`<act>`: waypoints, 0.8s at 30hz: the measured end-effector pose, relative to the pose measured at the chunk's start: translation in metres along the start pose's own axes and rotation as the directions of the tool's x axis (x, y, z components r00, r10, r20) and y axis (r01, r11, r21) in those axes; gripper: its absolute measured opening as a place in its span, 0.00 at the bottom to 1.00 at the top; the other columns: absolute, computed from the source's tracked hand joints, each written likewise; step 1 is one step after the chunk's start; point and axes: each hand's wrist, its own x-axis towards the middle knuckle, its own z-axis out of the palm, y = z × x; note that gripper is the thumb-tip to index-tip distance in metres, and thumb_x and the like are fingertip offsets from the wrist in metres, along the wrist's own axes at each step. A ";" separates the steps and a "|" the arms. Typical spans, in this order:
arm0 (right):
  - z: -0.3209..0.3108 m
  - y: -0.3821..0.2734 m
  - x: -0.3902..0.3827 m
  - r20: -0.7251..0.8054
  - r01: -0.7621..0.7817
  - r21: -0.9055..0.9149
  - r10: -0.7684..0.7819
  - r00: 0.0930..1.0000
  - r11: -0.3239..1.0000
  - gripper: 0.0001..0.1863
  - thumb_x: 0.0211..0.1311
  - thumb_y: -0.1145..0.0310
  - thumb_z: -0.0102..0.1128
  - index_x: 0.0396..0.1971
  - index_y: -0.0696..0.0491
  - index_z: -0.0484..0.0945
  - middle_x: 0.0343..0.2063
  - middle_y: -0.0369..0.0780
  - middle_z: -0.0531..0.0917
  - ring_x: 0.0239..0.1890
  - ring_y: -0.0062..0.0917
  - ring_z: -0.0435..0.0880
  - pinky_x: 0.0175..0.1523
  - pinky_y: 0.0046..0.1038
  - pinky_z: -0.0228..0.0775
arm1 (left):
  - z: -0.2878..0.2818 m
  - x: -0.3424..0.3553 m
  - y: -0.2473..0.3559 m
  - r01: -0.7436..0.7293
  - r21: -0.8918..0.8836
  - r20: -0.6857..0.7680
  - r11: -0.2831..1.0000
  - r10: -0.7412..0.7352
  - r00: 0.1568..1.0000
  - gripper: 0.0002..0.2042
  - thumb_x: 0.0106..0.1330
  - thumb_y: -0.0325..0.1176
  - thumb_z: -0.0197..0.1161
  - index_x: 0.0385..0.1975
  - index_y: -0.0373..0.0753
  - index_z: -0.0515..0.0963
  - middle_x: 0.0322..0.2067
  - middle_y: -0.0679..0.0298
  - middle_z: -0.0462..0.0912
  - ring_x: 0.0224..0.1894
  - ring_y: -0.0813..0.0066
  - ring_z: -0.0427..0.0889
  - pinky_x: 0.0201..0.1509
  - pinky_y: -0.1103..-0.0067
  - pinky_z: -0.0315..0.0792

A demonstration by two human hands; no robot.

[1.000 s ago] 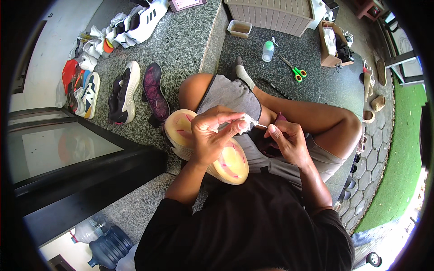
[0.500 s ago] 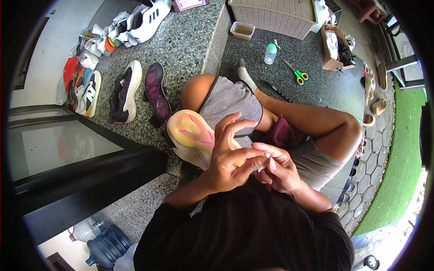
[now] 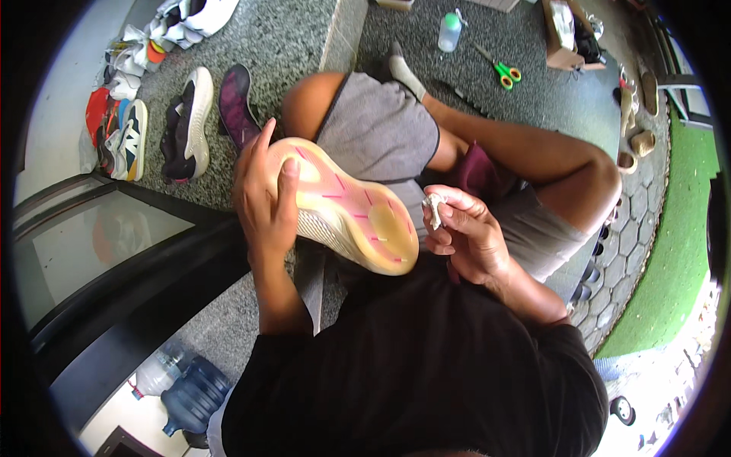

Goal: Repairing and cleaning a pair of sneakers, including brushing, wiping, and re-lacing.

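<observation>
My left hand (image 3: 266, 199) grips one end of a pale yellow shoe sole (image 3: 352, 204), thumb across the underside and fingers around the far edge. The sole lies over my lap with its tread facing up, showing short pink lines and a ribbed whitish sidewall. Just right of its other end, my right hand (image 3: 474, 232) pinches a small crumpled white wad (image 3: 434, 209) between thumb and fingers. The wad is apart from the sole; its material is too small to tell.
Left on the speckled ledge are a purple-black shoe part (image 3: 235, 103), a dark shoe with a white sole (image 3: 188, 126) and more shoes. Ahead lie green-handled scissors (image 3: 505, 74), a green-capped bottle (image 3: 450, 33) and a cardboard box (image 3: 561, 49). A black-framed glass panel (image 3: 99, 251) stands close left.
My hands have separated. The left moved left and took hold of the sole, now turned and drawn nearer my middle. The right still pinches the white wad. The whole view has shifted.
</observation>
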 end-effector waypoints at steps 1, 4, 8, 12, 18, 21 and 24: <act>0.004 -0.002 0.000 0.009 -0.040 0.000 0.040 0.999 0.999 0.17 0.72 0.68 0.62 0.57 0.54 0.82 0.38 0.39 0.85 0.25 0.17 0.69 0.30 0.21 0.62 | 0.005 -0.004 -0.003 0.085 -0.104 -0.012 0.991 -0.087 0.996 0.24 0.71 0.41 0.59 0.59 0.29 0.78 0.53 0.45 0.82 0.54 0.51 0.81 0.65 0.65 0.70; 0.007 0.000 0.002 0.127 -0.036 -0.029 0.039 0.991 0.999 0.17 0.76 0.67 0.59 0.58 0.58 0.81 0.36 0.33 0.83 0.25 0.15 0.67 0.30 0.19 0.56 | 0.011 -0.011 -0.026 0.171 -0.309 -0.005 0.936 -0.181 0.983 0.22 0.66 0.36 0.56 0.55 0.25 0.79 0.49 0.46 0.85 0.49 0.57 0.84 0.61 0.70 0.73; 0.013 -0.008 0.023 0.115 0.166 -0.437 -0.128 0.985 0.884 0.14 0.74 0.67 0.61 0.50 0.61 0.85 0.34 0.36 0.83 0.25 0.12 0.68 0.31 0.18 0.58 | -0.002 -0.012 -0.069 0.189 -0.565 0.062 0.803 -0.187 0.980 0.24 0.59 0.33 0.50 0.48 0.19 0.80 0.46 0.45 0.85 0.48 0.59 0.84 0.59 0.73 0.74; 0.012 -0.018 0.061 0.308 0.394 -0.802 -0.253 0.917 0.450 0.09 0.72 0.73 0.64 0.46 0.60 0.87 0.36 0.36 0.87 0.41 0.16 0.82 0.49 0.21 0.74 | 0.004 -0.011 -0.087 0.196 -0.629 0.044 0.752 -0.218 0.975 0.28 0.60 0.40 0.48 0.44 0.15 0.78 0.45 0.42 0.84 0.49 0.57 0.83 0.60 0.72 0.73; 0.014 -0.005 0.109 0.466 0.512 -0.821 -0.222 0.857 0.253 0.08 0.68 0.76 0.66 0.43 0.59 0.87 0.36 0.43 0.88 0.39 0.27 0.88 0.44 0.24 0.79 | 0.014 -0.012 -0.096 0.109 -0.708 0.037 0.697 -0.117 0.992 0.30 0.59 0.43 0.48 0.45 0.15 0.78 0.47 0.39 0.81 0.49 0.57 0.81 0.59 0.70 0.72; 0.020 0.001 0.121 0.446 0.474 -0.782 -0.169 0.879 0.405 0.08 0.64 0.76 0.68 0.41 0.60 0.87 0.35 0.45 0.90 0.37 0.30 0.91 0.44 0.28 0.82 | 0.014 -0.014 -0.102 0.082 -0.696 0.026 0.714 -0.089 0.996 0.31 0.59 0.44 0.47 0.46 0.16 0.77 0.47 0.40 0.80 0.48 0.56 0.82 0.58 0.69 0.73; 0.027 0.001 0.130 0.489 0.534 -0.780 -0.215 0.845 0.326 0.07 0.62 0.76 0.68 0.40 0.60 0.87 0.34 0.45 0.90 0.37 0.32 0.91 0.44 0.29 0.82 | 0.015 -0.014 -0.103 0.070 -0.689 0.034 0.721 -0.064 0.997 0.30 0.60 0.44 0.46 0.48 0.17 0.77 0.48 0.41 0.80 0.48 0.56 0.82 0.57 0.68 0.74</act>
